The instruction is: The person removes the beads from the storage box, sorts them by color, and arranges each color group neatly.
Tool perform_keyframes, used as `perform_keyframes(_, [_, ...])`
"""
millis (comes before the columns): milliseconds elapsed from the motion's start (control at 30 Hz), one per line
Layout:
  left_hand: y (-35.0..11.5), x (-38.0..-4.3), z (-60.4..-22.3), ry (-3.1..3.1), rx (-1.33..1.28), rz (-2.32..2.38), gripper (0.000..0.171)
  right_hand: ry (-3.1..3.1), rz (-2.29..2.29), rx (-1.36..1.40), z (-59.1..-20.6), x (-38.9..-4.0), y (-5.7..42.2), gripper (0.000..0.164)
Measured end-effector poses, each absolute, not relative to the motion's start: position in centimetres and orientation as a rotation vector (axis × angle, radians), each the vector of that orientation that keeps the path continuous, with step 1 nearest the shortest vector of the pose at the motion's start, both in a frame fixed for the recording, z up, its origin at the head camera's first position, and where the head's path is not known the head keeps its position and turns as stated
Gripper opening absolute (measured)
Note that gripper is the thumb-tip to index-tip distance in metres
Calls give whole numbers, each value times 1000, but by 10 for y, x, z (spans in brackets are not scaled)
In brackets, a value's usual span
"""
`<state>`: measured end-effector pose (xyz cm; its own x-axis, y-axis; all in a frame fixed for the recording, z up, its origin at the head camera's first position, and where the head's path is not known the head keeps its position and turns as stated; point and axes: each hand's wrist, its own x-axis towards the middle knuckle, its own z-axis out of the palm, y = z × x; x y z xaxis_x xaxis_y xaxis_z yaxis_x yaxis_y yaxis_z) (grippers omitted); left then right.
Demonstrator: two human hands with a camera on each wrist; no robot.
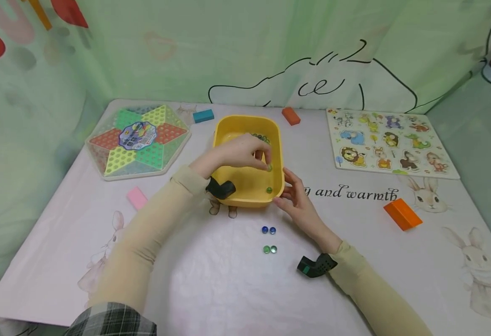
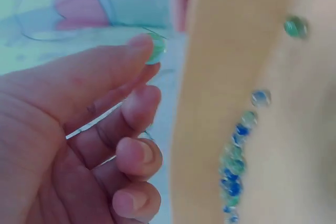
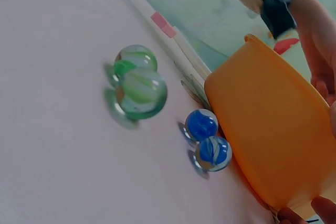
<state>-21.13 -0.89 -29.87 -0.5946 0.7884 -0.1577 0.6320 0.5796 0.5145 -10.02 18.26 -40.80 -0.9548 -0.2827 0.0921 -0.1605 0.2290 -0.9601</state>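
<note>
A yellow plastic bin (image 1: 249, 201) stands mid-table. My left hand (image 1: 242, 150) reaches over it from the left, pinching a green marble (image 2: 156, 49) between thumb and index finger; its other fingers curl loosely. Inside the bin lie a single green marble (image 1: 269, 190) near the front right corner and a row of blue and green marbles (image 2: 232, 169). My right hand (image 1: 302, 210) rests on the bin's outside at the near right corner, fingers along the right wall and thumb at the front. In front of the bin sit two blue marbles (image 3: 209, 137) and two green marbles (image 3: 139, 90), paired by colour.
At the back left lies a Chinese checkers board (image 1: 138, 142); an animal puzzle board (image 1: 388, 140) is at the back right. Around them are a blue block (image 1: 203, 116), a red-orange block (image 1: 291, 116), a pink block (image 1: 137, 198) and an orange block (image 1: 403, 214).
</note>
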Motion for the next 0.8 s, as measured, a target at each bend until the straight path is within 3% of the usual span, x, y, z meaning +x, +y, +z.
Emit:
perform_keyframes(400, [-38,-132,-308,2246,1445,767,9,2381,-1866,-470,-408,-101,183,73])
perform_keyframes(800, [-38,-107,-347,2173,1395,628,9,2382,-1851,-443,-406,-101,182,73])
